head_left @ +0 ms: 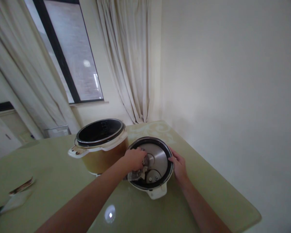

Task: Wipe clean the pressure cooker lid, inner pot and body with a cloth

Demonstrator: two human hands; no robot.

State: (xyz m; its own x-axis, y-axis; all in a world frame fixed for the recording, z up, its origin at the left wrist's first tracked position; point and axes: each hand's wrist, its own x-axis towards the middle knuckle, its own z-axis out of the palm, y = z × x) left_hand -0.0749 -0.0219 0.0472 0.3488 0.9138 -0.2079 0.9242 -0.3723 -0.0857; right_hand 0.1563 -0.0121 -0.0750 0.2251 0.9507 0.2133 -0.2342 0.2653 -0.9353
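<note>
A pressure cooker lid [157, 158] lies upside down on the green table [208, 187], its shiny steel inner plate facing up. My left hand [135, 159] is closed on a crumpled cloth [138, 174] and presses it onto the lid's inner plate. My right hand [178, 166] grips the lid's right rim with its fingers curled over the edge. Just behind and to the left stands the open golden cooker body [100, 145] with a dark inner pot.
The table's right and near edges run close to a bare wall. Curtains [128, 58] and a window [70, 51] are behind the table. Some flat items [19, 191] lie at the table's left edge.
</note>
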